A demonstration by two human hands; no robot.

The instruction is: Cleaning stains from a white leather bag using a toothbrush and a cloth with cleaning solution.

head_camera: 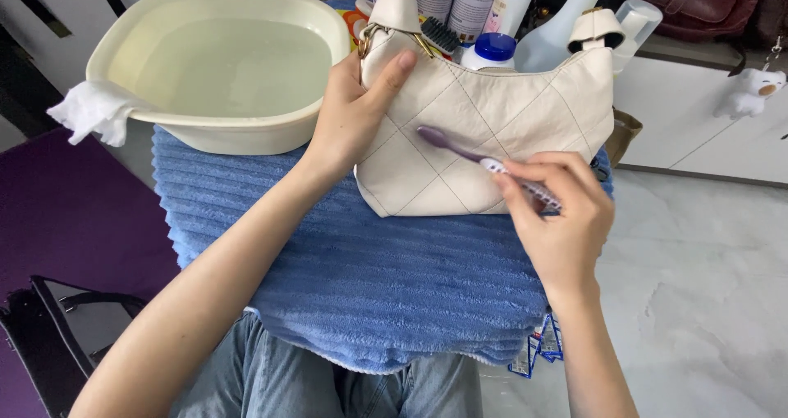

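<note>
- A white cloth (94, 110) is draped over the left rim of a cream plastic basin (217, 135); the basin, filled with clear water, is set at the far left of the towel, within reach.
- A blue ribbed towel (369, 278) is spread over the lap, so that a soft, absorbent bed is given to whatever lies on it.
- The left hand (353, 118) is laid on the upper left corner of the bag, its fingers (392, 71) closed around that edge with the forefinger stretched over the front; the bag is thereby kept propped and steady.
- A white quilted handbag (492, 130) is stood on the towel at the centre, its front panel turned toward the camera.
- A purple toothbrush (460, 149) is laid with its head against the front panel.
- The right hand (562, 213) is placed at the bag's lower right, its fingers (533, 172) pinched narrowly on the brush handle.
- Bottles and spray cans (492, 16) are ranged just behind the bag.
</note>
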